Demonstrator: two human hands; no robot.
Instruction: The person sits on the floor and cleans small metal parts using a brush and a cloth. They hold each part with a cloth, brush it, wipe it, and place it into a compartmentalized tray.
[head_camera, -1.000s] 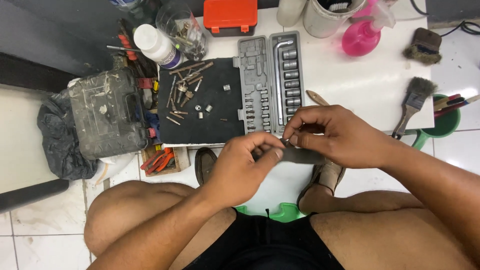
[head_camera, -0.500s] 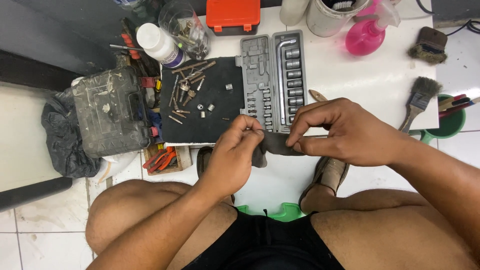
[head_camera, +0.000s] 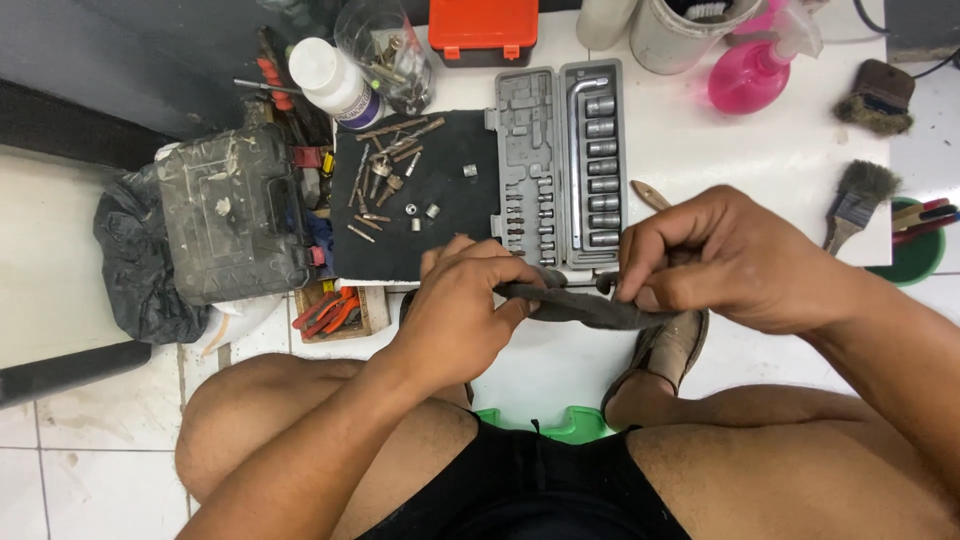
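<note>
Both hands are clamped on a dark grey, crumpled strip of cloth (head_camera: 585, 308), stretched between them just above the near edge of the white bench (head_camera: 700, 150). The left hand (head_camera: 465, 310) pinches its left end; the right hand (head_camera: 720, 260) grips the right end, fingers curled over it. Just beyond the hands lies an open grey plastic socket set case (head_camera: 560, 165), and left of that a black mat (head_camera: 420, 200) scattered with drill bits and screws. A flat paintbrush (head_camera: 855, 200) rests at far right.
</note>
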